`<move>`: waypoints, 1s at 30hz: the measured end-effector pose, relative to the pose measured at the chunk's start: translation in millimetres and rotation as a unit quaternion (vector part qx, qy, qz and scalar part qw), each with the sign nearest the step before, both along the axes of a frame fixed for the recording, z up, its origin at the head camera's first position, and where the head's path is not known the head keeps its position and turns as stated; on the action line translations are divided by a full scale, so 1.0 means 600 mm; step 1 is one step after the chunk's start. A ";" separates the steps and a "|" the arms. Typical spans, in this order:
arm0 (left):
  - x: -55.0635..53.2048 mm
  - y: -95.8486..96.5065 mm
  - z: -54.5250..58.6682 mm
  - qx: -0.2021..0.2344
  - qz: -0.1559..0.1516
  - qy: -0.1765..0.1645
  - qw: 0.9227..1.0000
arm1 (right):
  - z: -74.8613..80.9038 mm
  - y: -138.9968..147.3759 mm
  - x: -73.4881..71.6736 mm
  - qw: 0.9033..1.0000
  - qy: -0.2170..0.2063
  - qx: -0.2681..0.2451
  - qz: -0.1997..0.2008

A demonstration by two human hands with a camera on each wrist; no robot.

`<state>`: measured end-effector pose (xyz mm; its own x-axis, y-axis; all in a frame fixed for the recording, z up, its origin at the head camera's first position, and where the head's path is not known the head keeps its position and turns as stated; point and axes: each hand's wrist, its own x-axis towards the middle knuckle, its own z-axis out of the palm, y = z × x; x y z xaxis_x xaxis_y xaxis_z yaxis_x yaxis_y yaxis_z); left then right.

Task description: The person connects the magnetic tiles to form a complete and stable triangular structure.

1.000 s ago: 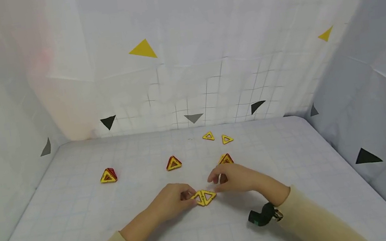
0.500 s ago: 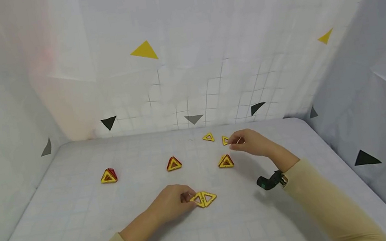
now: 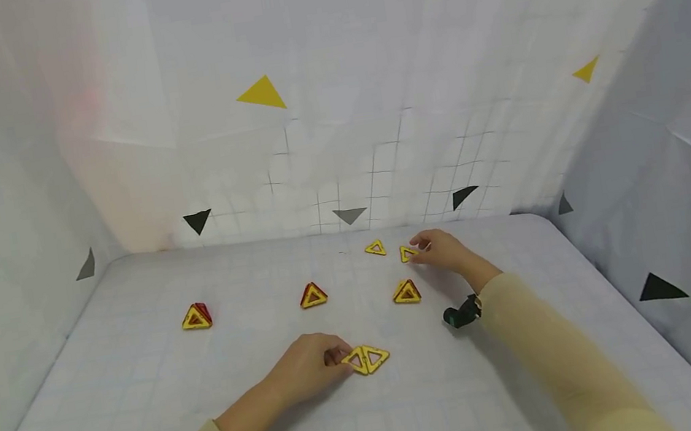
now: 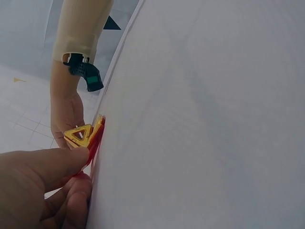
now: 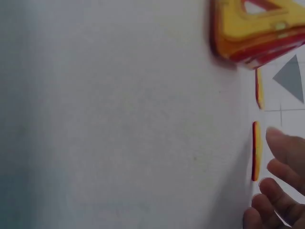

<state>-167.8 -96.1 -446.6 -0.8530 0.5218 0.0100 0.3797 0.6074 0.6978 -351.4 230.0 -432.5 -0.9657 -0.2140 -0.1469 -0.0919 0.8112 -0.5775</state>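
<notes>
Two yellow magnetic triangle tiles [image 3: 375,358] lie joined edge to edge, close to flat, at the front middle of the table. My left hand [image 3: 315,363] pinches the left tile of this pair between thumb and fingers; red edges [image 4: 95,147] show beside the thumb in the left wrist view. At the back right, my right hand [image 3: 445,249] is at a loose triangle tile [image 3: 405,254]. In the right wrist view its thumb [image 5: 281,143] and loosely bent fingers stand beside that tile [image 5: 257,151], seen edge-on, with a small gap.
Another loose triangle tile [image 3: 376,248] lies at the back. Three small red-and-yellow pyramids stand in a row: left [image 3: 197,316], middle [image 3: 313,294] and right [image 3: 406,291], the last just in front of my right hand. White sheet walls [image 3: 322,49] close off the back and sides.
My right hand has left the joined pair and moved back past the right pyramid to the loose tile. The left hand stays on the pair.
</notes>
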 end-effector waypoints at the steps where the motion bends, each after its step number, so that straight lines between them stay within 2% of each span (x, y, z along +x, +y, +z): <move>1: 0.000 0.000 -0.001 0.000 0.000 0.001 1.000 | -0.003 0.000 -0.002 1.000 -0.003 0.000 -0.002; 10: -0.001 0.000 -0.006 -0.006 0.006 0.003 1.000 | -0.014 -0.012 -0.016 1.000 -0.011 0.025 0.013; 16: -0.001 -0.002 -0.007 -0.001 0.004 0.005 1.000 | -0.019 -0.011 -0.022 0.999 -0.031 0.028 0.003; 23: 0.001 -0.003 -0.007 -0.004 0.009 -0.001 1.000 | -0.016 -0.006 -0.020 0.999 -0.043 0.020 0.007; 30: 0.002 -0.004 -0.006 -0.007 0.013 0.001 1.000 | -0.010 0.011 -0.008 0.999 -0.043 0.015 -0.018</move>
<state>-166.7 -98.4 -450.2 -0.8665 0.4992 0.0047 0.3648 0.6267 0.6887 -356.4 236.4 -438.5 -0.9563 -0.1741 -0.2349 -0.0141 0.8301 -0.5575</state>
